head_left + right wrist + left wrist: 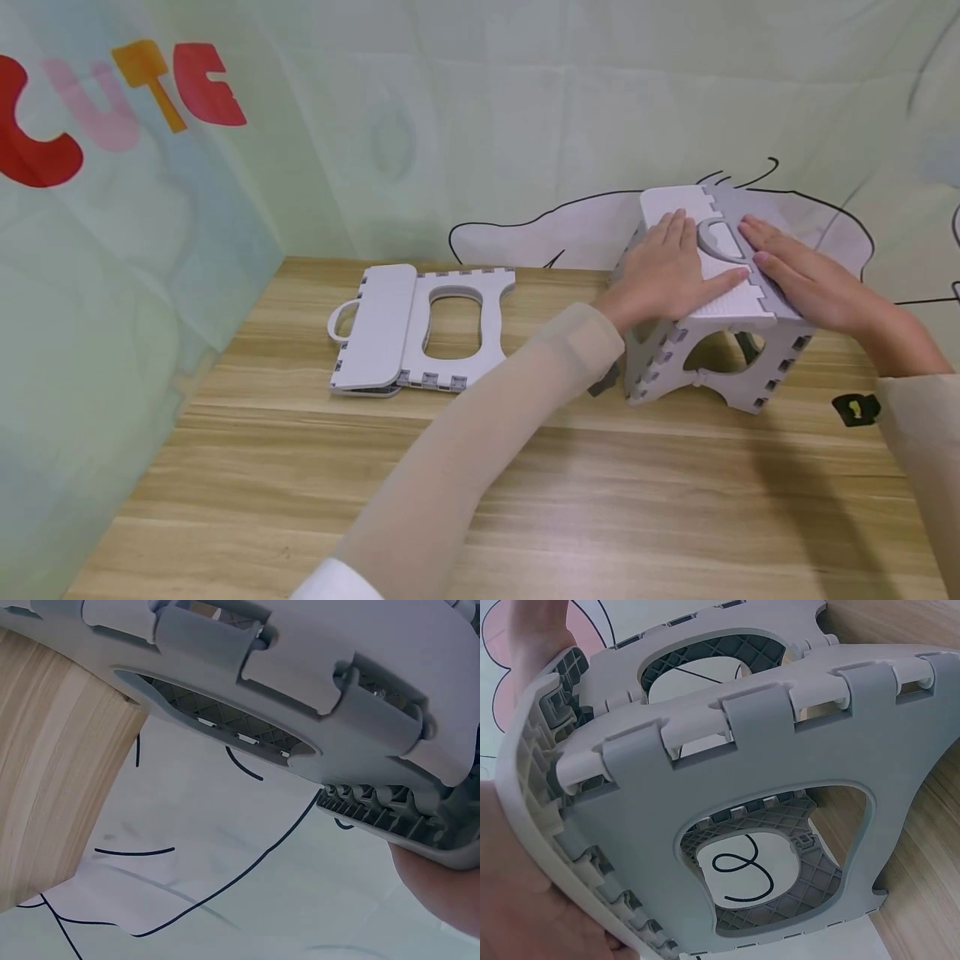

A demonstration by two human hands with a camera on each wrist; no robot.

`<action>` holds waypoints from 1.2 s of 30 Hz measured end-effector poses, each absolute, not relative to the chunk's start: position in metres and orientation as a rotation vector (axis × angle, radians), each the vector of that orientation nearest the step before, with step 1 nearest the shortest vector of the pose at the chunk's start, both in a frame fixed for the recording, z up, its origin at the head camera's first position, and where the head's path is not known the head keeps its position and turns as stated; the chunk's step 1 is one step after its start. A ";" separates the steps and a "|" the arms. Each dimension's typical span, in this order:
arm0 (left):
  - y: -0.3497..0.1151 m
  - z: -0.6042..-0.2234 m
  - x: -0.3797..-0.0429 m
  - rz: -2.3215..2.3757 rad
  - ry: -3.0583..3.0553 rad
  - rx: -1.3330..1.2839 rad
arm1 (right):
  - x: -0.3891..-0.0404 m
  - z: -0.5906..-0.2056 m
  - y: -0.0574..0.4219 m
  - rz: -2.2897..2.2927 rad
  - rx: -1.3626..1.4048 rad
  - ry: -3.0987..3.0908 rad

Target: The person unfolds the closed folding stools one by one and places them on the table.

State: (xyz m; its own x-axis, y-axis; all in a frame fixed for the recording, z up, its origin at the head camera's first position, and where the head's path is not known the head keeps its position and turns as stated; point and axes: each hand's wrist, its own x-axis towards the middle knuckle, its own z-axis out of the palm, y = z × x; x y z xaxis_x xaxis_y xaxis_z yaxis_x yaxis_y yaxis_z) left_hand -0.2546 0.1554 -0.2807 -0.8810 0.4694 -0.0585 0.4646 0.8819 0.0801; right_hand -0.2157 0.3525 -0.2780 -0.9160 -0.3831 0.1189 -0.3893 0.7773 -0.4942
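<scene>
- White and grey plastic makes up the folding stool (731,304) under my palms; it stands unfolded on its legs at the far right of the tabletop (300,475), close to the printed cloth (487,150).
- My left grip (663,271) lies flat over the left half of the seat, fingers straight and pointing far, thumb spread to the right; it clasps nothing.
- My right grip (813,279) rests on the right half of the seat, fingers extended and close together, likewise clasping nothing.
- Between my two grips sits the grey handle loop (703,242), lying along the middle of the seat.
- I judge the step in hand to be pressing the two seat halves level, the end of unfolding this stool. Whether its hinges are fully set, I cannot tell.
- The next move, I think, calls for even downward pressure from both palms, without tipping the stool, then a clean lift away.
- Pushing harder on one side could rock it, and a fingertip near the centre seam could get nipped.
- Farther left, well apart from it, a second stool (382,329) lies folded flat; I would guess that it comes after this one.
</scene>
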 end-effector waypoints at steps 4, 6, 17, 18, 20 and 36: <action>0.156 -0.280 -0.254 0.078 2.963 0.739 | -0.215 -0.277 0.352 0.778 0.619 -2.979; 0.156 -0.279 -0.255 0.074 2.961 0.744 | -0.215 -0.276 0.351 0.747 0.611 -2.993; 0.155 -0.280 -0.257 0.058 2.954 0.752 | -0.217 -0.273 0.348 0.627 0.589 -3.043; 0.155 -0.281 -0.257 0.058 2.954 0.751 | -0.217 -0.273 0.347 0.630 0.589 -3.044; 0.154 -0.281 -0.257 0.055 2.955 0.753 | -0.217 -0.274 0.347 0.637 0.590 -3.041; 0.152 -0.277 -0.260 0.190 2.975 0.773 | -0.214 -0.273 0.346 0.625 0.491 -2.977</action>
